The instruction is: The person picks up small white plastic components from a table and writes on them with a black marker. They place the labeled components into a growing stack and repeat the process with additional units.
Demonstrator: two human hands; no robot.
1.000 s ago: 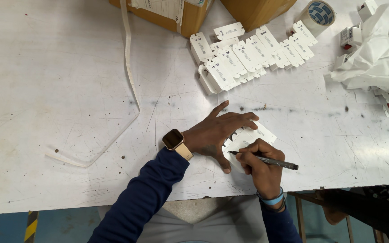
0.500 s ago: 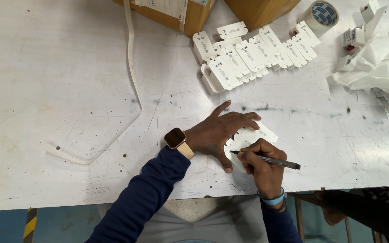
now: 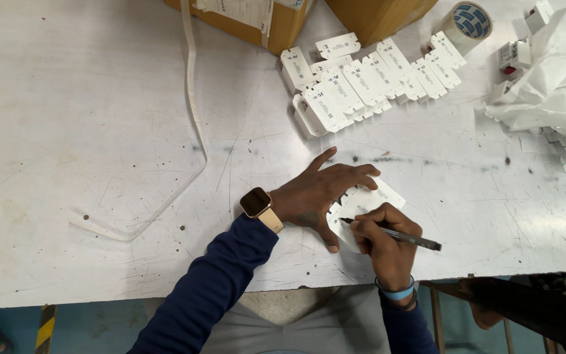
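head view shows the flat white card box (image 3: pixel 368 200) on the white table (image 3: pixel 99 131), in the same spot as a second ago. left hand (image 3: pixel 319 193) stays spread flat on it. right hand (image 3: pixel 388 239) stays clamped on a dark pen (image 3: pixel 397 236), tip still on the card, so the marking goes on.

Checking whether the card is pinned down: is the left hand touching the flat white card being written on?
Touching. The head view shows the left hand pressed flat on the white card, its fingers overlapping the card's edge.

The left hand (image 3: pixel 322 193) hides part of the white card (image 3: pixel 368 203).
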